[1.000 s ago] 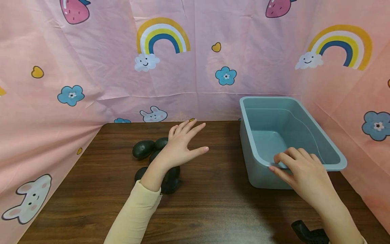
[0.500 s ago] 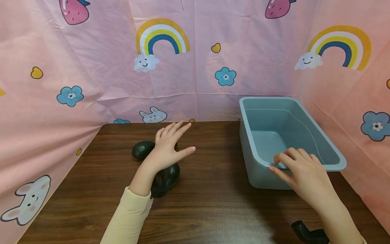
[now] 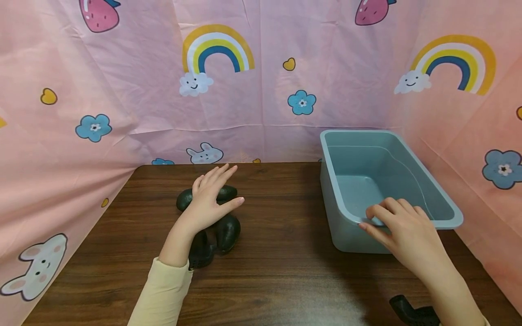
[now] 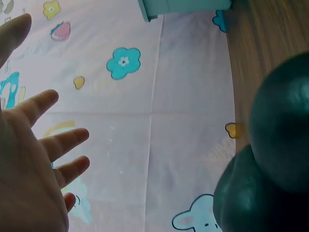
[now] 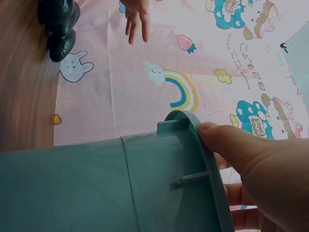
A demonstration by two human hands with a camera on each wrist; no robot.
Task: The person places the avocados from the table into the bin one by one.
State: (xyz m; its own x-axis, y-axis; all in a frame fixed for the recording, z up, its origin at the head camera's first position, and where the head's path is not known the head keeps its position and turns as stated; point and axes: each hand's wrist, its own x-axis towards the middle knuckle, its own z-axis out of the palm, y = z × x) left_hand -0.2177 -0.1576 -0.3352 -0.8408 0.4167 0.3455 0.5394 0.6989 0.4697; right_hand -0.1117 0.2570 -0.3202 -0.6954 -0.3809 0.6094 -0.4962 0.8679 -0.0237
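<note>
Several dark green avocados (image 3: 228, 232) lie close together on the brown wooden table, left of centre. My left hand (image 3: 204, 206) is raised over them with its fingers spread and holds nothing; it hides part of the group. In the left wrist view, two avocados (image 4: 285, 125) show at the right, apart from the spread fingers (image 4: 67, 142). A grey-blue plastic bin (image 3: 335, 190) stands at the right, with no contents showing inside. My right hand (image 3: 408, 237) grips its near rim, the thumb (image 5: 231, 145) outside and the other fingers over the inner side.
A pink cloth with rainbows, flowers and rabbits (image 3: 205, 154) hangs behind the table (image 3: 281, 280) and along both sides. Between the avocados and the bin lies a stretch of bare wood. A black wrist-worn device (image 3: 413, 312) shows beneath my right forearm.
My left hand has moved to the left above the avocados, fingers still spread, uncovering those on the right of the group. My right hand and the bin have stayed in place.
</note>
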